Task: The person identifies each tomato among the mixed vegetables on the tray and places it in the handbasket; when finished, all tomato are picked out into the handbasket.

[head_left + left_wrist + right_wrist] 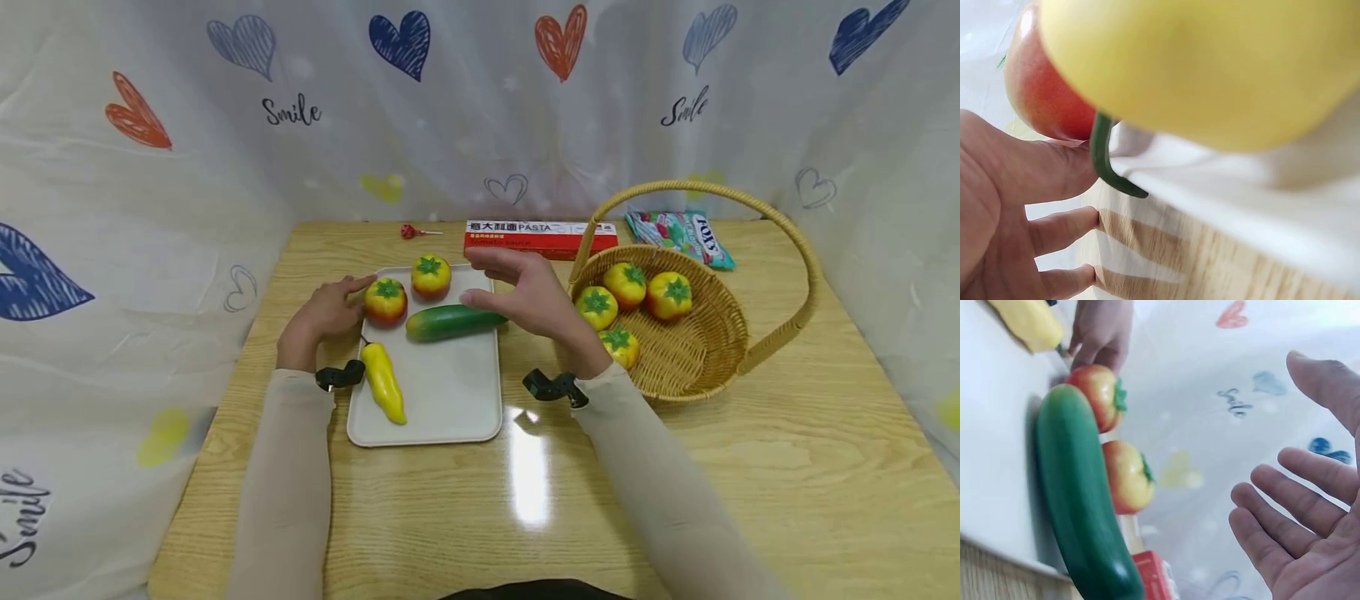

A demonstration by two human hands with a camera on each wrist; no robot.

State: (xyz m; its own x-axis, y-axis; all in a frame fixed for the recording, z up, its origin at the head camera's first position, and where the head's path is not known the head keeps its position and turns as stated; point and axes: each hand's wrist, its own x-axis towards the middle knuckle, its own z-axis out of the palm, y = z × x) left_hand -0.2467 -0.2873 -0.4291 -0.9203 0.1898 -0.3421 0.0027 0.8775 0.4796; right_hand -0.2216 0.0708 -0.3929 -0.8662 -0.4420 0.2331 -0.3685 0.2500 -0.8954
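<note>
My left hand (324, 318) is at the upper left of a white tray (450, 400), fingertips down on the wood and thumb by the tray's edge, as the left wrist view shows. Right beside it on the tray is a red-yellow tomato (386, 302). A second tomato (431, 277) stands at the back, and a cucumber (453, 322) lies across the middle. Along the left side lies a yellow pepper (384, 383), its green stem (1105, 156) over the rim. My right hand (528, 292) hovers by the cucumber's right end, fingers (1297, 494) extended and holding nothing.
To the right, a wicker basket (723, 333) with a tall handle holds several tomatoes (669, 296). Behind the tray are a red pasta box (540, 240), a lollipop (408, 232) and a green candy bag (682, 237). A heart-printed curtain (465, 108) borders the table.
</note>
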